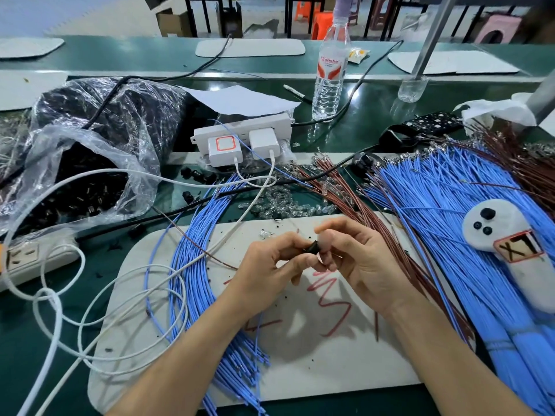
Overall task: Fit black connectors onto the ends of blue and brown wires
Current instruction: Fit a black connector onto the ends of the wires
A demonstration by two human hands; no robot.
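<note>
Both hands meet over the white work mat. A small black connector sits between them, pinched by the fingers of my left hand and my right hand. A thin brown wire runs from the left into my left hand. To the left of the hands lies a curved bundle of blue wires. A big fan of blue wires and brown wires spreads to the right. A clear plastic bag at the left holds many black connectors.
A white power strip with two chargers stands behind the mat, and white cables loop across the left. A water bottle stands at the back. Small clear parts lie scattered. A white handheld controller rests on the blue wires.
</note>
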